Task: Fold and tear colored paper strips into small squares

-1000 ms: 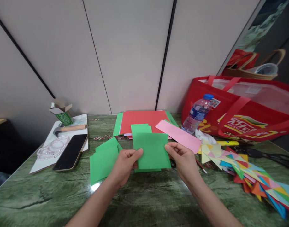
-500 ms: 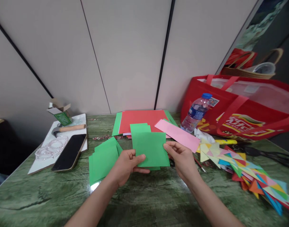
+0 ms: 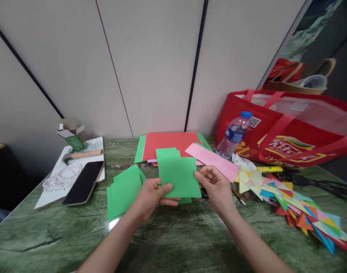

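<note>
Both hands hold a green paper square (image 3: 177, 176) just above the green marble table (image 3: 173, 235). My left hand (image 3: 150, 195) pinches its lower left edge, thumb on top. My right hand (image 3: 214, 187) pinches its right edge. Under it lies another green sheet (image 3: 168, 152). A stack of green squares (image 3: 124, 191) rests just left of my left hand. A pink paper strip (image 3: 211, 161) lies beyond my right hand.
Red and green sheets (image 3: 169, 144) lie by the wall. On the left, a white board (image 3: 60, 167) carries a phone (image 3: 84, 182), beads, a hammer and a small box. Right: water bottle (image 3: 234, 134), red bag (image 3: 289, 129), coloured folded paper pieces (image 3: 298, 210), black scissors (image 3: 324, 184).
The hands and the green square have shifted slightly away from me and left. My left fingers have stretched out beneath the sheet.
</note>
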A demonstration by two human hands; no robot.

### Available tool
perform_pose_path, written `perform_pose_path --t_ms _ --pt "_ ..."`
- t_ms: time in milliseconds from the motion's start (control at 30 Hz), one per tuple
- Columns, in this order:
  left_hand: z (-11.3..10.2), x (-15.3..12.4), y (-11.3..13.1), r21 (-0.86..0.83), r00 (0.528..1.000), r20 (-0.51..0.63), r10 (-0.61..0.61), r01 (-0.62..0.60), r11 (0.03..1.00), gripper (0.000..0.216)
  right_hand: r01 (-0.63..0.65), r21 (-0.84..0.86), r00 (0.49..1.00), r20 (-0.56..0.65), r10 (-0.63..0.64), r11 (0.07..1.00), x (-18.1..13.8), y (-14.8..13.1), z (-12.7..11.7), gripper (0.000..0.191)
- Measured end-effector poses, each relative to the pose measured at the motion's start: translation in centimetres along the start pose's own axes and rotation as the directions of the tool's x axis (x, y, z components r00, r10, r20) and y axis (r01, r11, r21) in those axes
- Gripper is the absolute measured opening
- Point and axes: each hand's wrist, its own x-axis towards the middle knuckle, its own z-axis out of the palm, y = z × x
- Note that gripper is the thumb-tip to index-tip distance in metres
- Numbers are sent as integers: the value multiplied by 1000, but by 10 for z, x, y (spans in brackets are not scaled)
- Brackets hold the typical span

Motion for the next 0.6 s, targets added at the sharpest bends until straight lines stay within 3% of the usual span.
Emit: perform_pose_path --t_ms 300,600 --pt "-14 2 6 39 1000 19 -5 4 999 27 -48 -140 976 204 76 989 -2 -7 -3 29" --pt "-19 4 5 16 997 71 -36 35 999 27 -68 -133 979 183 92 989 -2 -5 -2 32"
